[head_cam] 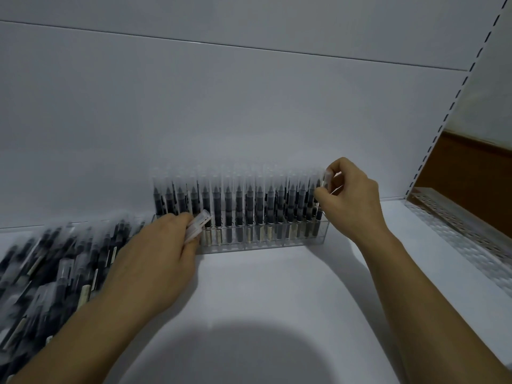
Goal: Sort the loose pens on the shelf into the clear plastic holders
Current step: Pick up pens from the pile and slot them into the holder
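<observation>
Already the holder is nearly full; right hand pinches a pen, left hand grips spares; big pile unsorted at shelf's left edge.

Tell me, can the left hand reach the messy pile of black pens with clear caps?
Probably yes: the pile lies right beside the left hand, nothing between them, though it already grips clear-capped pens.
</observation>
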A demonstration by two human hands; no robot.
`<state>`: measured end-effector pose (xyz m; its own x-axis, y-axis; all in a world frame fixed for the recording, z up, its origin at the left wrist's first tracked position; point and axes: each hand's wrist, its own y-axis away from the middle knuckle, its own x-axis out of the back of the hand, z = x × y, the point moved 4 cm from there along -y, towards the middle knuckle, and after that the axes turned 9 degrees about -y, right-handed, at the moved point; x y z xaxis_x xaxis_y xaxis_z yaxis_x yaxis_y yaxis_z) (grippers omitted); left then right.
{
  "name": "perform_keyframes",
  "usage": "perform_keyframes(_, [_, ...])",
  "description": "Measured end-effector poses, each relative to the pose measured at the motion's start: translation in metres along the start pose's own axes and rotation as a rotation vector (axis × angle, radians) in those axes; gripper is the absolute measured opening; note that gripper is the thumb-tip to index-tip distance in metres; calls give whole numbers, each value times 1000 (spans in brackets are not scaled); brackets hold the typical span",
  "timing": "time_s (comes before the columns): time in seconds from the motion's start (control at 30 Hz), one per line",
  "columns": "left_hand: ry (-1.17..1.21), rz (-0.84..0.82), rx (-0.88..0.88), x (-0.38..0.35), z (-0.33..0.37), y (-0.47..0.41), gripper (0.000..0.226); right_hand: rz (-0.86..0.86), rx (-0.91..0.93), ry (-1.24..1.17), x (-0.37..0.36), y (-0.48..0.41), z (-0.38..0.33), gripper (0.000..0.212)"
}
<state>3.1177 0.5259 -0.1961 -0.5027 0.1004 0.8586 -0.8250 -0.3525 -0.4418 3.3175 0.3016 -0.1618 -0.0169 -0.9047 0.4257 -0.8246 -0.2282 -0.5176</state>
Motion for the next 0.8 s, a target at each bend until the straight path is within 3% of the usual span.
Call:
perform_keyframes(0.17, [-109, -87, 50, 0, -13, 1, 34, -52, -59, 49, 2, -1, 4, 18])
perform_keyframes(0.37, [-161, -104, 91, 5, -18, 5, 32, -320, -160, 208, -5, 1, 16, 37])
perform_keyframes(0.63, [-162, -108, 57, 6, -17, 3, 38, -444, -271, 209, -10, -1, 31, 28])
perform_keyframes(0.8, [-156, -223, 86, 1, -3, 9, 31, -462, -308, 173, -7, 0, 31, 12])
